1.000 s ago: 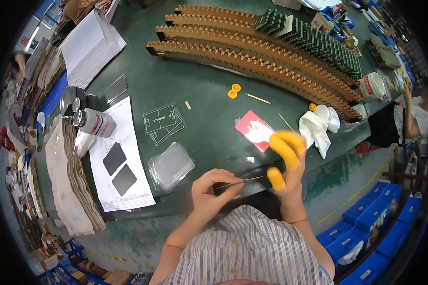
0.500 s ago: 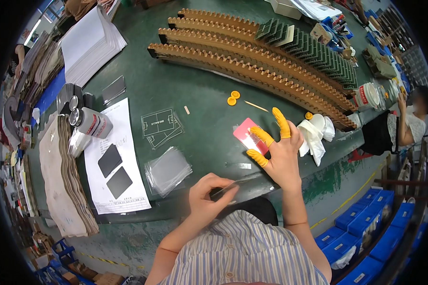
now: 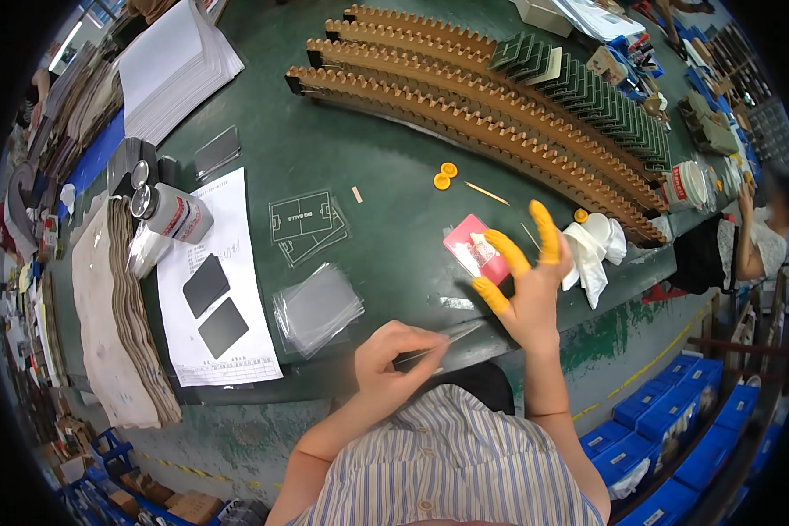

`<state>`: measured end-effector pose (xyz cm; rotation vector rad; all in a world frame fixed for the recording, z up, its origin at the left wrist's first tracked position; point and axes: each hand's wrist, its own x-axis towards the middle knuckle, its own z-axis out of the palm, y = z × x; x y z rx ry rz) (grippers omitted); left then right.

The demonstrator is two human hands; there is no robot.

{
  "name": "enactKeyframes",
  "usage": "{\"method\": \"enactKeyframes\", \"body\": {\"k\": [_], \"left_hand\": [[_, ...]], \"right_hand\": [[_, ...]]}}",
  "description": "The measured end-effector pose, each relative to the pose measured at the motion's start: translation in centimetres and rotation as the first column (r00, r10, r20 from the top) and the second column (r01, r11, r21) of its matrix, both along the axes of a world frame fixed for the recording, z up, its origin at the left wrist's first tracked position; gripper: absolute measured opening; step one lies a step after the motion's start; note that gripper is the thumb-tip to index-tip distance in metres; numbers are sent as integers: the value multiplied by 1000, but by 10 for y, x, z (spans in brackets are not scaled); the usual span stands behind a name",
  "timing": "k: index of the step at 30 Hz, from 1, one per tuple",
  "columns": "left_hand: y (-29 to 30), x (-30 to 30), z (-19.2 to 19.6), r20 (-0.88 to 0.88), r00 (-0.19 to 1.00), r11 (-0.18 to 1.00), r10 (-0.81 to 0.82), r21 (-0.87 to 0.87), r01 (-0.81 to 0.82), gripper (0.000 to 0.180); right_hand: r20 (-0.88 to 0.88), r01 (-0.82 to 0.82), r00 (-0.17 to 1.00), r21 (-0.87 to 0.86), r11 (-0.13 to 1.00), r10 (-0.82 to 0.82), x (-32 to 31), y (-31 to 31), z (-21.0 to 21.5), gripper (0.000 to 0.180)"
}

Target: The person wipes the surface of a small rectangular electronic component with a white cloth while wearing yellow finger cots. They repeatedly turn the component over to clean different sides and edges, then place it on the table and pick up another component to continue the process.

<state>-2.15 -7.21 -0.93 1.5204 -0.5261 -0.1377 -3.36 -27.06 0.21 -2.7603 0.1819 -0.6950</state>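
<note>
My left hand (image 3: 399, 358) is closed in a pinch on a thin clear plastic sheet (image 3: 465, 330), held by the table's near edge. My right hand (image 3: 535, 294) is open, with yellow finger cots on thumb and two fingers; it hovers beside a pink card (image 3: 470, 238) bearing a whitish patch. A thin stick (image 3: 529, 234) shows between its spread fingers. Left of the card lie a loose stack of clear sheets (image 3: 318, 309) and several clear sheets printed with white pitch lines (image 3: 300, 221). Beyond the card are a toothpick (image 3: 487, 194) and rolled yellow finger cots (image 3: 445, 176).
Notched wooden racks (image 3: 465, 114) cross the far side, one holding green panels (image 3: 600, 101). A white cloth (image 3: 592, 254) lies right of my right hand. On the left are a metal-topped bottle (image 3: 177, 215), a paper form (image 3: 237, 351) with dark plates, and stacked brown cloths (image 3: 118, 324).
The fingers of my right hand have shifted right off the pink card, baring its whitish patch. The left hand still pinches the clear sheet. The whole view has shifted slightly.
</note>
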Motion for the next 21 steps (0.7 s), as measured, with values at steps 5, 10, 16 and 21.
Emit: {"method": "enactKeyframes", "body": {"k": [5,10,16,21], "left_hand": [[-3,0,0,141,987,997,73,29,-78,23],[-3,0,-1,188,979,994,75,58,-88,23],[-2,0,-2,244,968,993,58,83,-81,24],[-3,0,-3,249,967,995,58,64,-76,25]], "right_hand": [[428,-201,890,62,978,156,-30,11,-8,43],[453,-276,886,335,901,102,-41,28,-31,73],[418,-367,887,373,852,199,-40,30,-33,72],[429,-359,889,439,823,159,-39,33,-35,73]]}}
